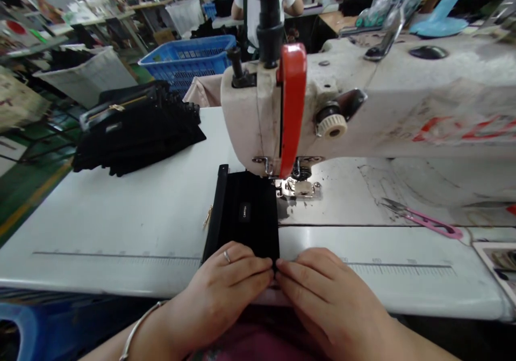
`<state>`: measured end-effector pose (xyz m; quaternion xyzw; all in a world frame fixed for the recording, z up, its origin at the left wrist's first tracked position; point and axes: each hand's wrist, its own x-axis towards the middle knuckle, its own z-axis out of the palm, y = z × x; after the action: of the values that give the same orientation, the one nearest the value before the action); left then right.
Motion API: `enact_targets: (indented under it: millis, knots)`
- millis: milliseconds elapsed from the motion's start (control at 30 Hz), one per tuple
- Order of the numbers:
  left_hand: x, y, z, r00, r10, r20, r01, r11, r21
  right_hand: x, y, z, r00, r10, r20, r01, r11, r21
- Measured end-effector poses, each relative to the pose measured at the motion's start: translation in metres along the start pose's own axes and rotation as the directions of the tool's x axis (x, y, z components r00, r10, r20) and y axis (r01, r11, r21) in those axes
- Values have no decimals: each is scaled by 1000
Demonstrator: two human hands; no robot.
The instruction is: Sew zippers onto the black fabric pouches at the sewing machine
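Note:
A black fabric pouch piece (245, 216) with a small label lies flat on the white sewing table (121, 216), its far right corner by the presser foot (298, 186) of the sewing machine (363, 103). My left hand (226, 291), wearing a ring and a thin bracelet, presses on the piece's near edge. My right hand (322, 291) rests beside it, fingertips meeting the left hand's at the piece's near right corner. A small gold zipper pull (208, 217) sticks out at the left side.
A stack of black pieces (137, 129) sits at the table's far left. Pink thread snips (427, 221) lie to the right under the machine arm. A blue basket (189, 62) stands behind. Another person in a white shirt (262, 0) works farther back.

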<state>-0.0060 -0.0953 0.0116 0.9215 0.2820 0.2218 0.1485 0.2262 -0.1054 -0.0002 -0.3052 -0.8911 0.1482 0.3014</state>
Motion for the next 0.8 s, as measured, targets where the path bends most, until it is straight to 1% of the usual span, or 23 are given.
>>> enact_targets:
  millis: [267, 367, 567, 700, 800]
  knots:
    - [16, -20, -5, 997, 63, 46, -65, 998, 27, 12, 10, -8, 996, 26, 82, -29, 999, 33]
    - [22, -28, -4, 995, 96, 36, -97, 994, 47, 18, 16, -9, 994, 27, 104, -29, 999, 22]
    - [34, -43, -6, 993, 113, 34, -115, 993, 38, 26, 29, -11, 991, 14, 133, -15, 1000, 5]
    - [43, -51, -9, 992, 127, 2, -126, 990, 67, 33, 36, -13, 987, 37, 158, -37, 999, -7]
    - [50, -59, -10, 986, 165, -8, -163, 982, 95, 41, 41, -15, 985, 53, 165, -52, 999, -11]
